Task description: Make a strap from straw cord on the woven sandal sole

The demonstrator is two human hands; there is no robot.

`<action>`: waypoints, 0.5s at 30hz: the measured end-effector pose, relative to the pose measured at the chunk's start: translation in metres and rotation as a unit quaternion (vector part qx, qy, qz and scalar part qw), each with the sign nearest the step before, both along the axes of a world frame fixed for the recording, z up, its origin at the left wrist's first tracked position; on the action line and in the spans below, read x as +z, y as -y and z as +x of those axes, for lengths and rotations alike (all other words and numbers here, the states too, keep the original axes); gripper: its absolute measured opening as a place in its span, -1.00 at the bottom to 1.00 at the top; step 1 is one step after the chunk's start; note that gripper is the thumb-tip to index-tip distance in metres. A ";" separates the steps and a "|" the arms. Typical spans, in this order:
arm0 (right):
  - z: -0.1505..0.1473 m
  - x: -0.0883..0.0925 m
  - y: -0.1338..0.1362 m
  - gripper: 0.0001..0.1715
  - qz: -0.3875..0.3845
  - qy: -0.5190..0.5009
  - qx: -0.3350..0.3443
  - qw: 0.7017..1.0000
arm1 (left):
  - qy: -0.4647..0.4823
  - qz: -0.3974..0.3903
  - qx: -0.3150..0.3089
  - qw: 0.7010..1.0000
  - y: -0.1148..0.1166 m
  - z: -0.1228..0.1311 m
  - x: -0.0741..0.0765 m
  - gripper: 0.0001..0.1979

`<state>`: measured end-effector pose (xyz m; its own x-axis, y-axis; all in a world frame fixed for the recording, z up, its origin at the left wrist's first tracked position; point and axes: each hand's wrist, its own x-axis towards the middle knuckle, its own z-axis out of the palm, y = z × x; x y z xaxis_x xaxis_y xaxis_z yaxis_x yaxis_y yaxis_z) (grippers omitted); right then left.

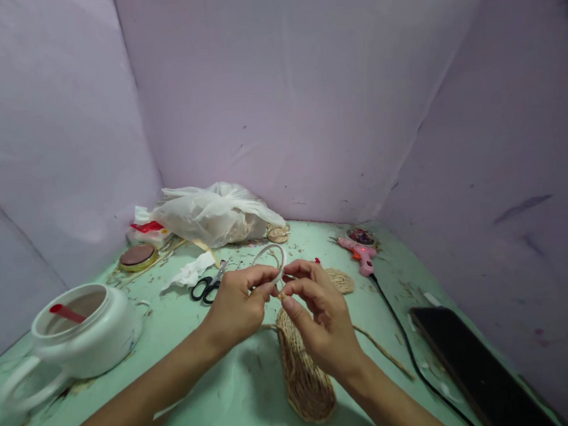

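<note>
My left hand (237, 306) is closed in a pinch on a thin white strip (283, 258) that curves up into a loop. Beside it, my right hand (324, 319) has its thumb and fingers pinched at the top end of a long oval of coiled jute rope (306, 381). The oval hangs below my fingers, partly behind the right hand. A loose jute strand (385, 350) runs out to the right. Where the strip and the rope meet, my fingertips hide the detail. Black-handled scissors (205, 289) lie left of my hands.
A pink glue gun (363, 255) with a black cord (400, 322) lies right, near a second jute oval (341, 280). A dark phone-like slab (474, 362) is front right. A white mug (90, 342) stands left, with a plastic bag (218, 212) at the back.
</note>
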<state>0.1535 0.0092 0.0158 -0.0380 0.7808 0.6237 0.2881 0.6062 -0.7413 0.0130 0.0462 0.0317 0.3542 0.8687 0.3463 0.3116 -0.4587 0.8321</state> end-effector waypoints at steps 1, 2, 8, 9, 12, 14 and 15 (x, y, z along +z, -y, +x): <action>0.000 0.000 0.000 -0.92 -0.002 -0.002 0.003 1.000 | -0.004 0.003 -0.002 1.000 0.000 0.000 0.000 -0.82; 0.000 0.001 0.000 -0.92 -0.001 -0.002 0.003 1.000 | -0.008 0.005 -0.004 1.000 0.000 0.000 0.000 -0.82; 0.002 0.006 0.003 -0.90 0.066 0.039 -0.089 0.993 | -0.032 0.024 0.027 0.999 -0.004 -0.004 0.003 -0.84; 0.003 0.007 0.002 -0.90 0.079 0.049 -0.102 0.990 | -0.036 0.026 0.030 0.999 -0.005 -0.004 0.003 -0.84; 0.004 0.006 0.000 -0.89 0.096 0.066 -0.107 0.987 | -0.046 0.025 0.021 0.998 -0.002 -0.004 0.004 -0.84; 0.004 0.005 -0.002 -0.88 0.092 0.067 -0.094 0.989 | -0.053 0.027 0.015 0.998 0.000 -0.002 0.005 -0.85; 0.004 0.005 -0.003 -0.87 0.088 0.065 -0.089 0.990 | -0.054 0.030 0.013 0.998 0.001 -0.001 0.005 -0.85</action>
